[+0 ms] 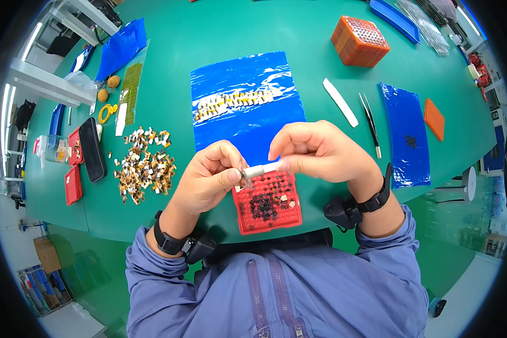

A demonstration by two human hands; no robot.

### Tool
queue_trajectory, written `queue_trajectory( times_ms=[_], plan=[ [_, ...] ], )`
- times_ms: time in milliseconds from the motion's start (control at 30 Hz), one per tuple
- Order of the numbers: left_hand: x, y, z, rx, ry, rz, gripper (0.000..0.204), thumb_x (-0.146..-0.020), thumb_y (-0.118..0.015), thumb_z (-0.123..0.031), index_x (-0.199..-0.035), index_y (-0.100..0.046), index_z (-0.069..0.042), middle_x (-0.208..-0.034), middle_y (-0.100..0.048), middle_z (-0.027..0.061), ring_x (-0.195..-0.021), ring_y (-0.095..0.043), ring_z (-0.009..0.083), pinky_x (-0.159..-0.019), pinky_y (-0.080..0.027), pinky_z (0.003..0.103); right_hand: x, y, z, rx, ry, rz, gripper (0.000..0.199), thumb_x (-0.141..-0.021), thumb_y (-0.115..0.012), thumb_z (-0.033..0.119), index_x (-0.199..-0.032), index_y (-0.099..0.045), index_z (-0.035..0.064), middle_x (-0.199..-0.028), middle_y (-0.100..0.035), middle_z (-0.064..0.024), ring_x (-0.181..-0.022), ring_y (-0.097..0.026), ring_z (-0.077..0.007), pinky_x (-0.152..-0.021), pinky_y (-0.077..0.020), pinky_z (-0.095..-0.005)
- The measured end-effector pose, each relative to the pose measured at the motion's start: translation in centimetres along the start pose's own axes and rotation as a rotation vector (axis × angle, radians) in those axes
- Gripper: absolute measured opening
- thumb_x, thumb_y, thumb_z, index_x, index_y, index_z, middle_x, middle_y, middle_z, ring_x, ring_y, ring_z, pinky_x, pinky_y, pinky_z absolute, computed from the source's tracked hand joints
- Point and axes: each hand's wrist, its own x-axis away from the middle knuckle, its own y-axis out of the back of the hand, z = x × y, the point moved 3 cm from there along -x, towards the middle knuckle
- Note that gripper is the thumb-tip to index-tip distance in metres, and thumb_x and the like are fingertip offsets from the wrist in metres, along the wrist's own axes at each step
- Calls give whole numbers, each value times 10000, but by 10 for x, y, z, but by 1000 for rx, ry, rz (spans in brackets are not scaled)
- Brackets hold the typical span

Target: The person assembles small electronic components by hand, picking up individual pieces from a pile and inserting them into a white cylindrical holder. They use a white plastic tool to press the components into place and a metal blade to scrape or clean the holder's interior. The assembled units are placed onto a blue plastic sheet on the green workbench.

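Green desk (219, 34) spreads under both my hands, which meet just above the red tray (267, 203) at the near edge. Fingers of my left hand (208, 177) are pinched shut on the metal end of a small grey cylinder (253, 171), and fingers of my right hand (315, 152) are closed on its pale other end. Dark little parts lie in the tray's holes. Farther off, a blue sheet (245, 101) carries a row of small tan pieces, a loose heap of tan pieces (143, 166) lies left, and tweezers (370, 124) lie right.
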Motion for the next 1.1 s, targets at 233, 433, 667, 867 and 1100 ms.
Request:
queue_trajectory(
  times_ms=[233, 433, 667, 867, 1100],
  plan=[
    [0, 0, 1, -9, -5, 4, 174, -885, -615, -166, -874, -470, -71, -775, -564, 78, -760, -566, 180, -706, -448, 321, 1, 1, -1, 36, -22, 30, 114, -858, -625, 36, -961, -591, 2, -736, -585, 2, -614, -474, -12, -515, -348, -171],
    [-2, -2, 2, 57, -43, 15, 110, -878, -618, -87, -891, -520, -38, -830, -598, 58, -758, -584, 107, -684, -458, 235, 1, 1, -4, 25, 9, -10, 88, -855, -634, 43, -921, -603, -5, -736, -579, 12, -616, -468, -13, -519, -360, -179],
    [-2, -2, 1, 46, -38, 14, 101, -877, -616, -72, -888, -522, -37, -836, -602, 62, -764, -587, 113, -695, -461, 239, 2, 0, -2, 32, 6, 1, 95, -855, -643, 61, -909, -610, -9, -705, -536, 32, -577, -411, -8, -482, -303, -185],
    [-1, -2, 2, 36, -43, 14, 99, -877, -613, -68, -887, -521, -34, -832, -602, 65, -767, -589, 117, -696, -462, 242, 3, 1, 2, 71, -59, 13, 102, -852, -649, 82, -899, -621, -4, -684, -529, 23, -541, -401, -23, -467, -302, -205],
    [-1, -3, 0, 2, -29, 18, 94, -875, -612, -58, -881, -520, -38, -827, -601, 61, -764, -583, 113, -691, -454, 237, 2, 1, 3, 126, 26, 15, 126, -850, -657, 141, -887, -631, 23, -631, -527, 13, -541, -421, -45, -482, -329, -216]
  ],
)
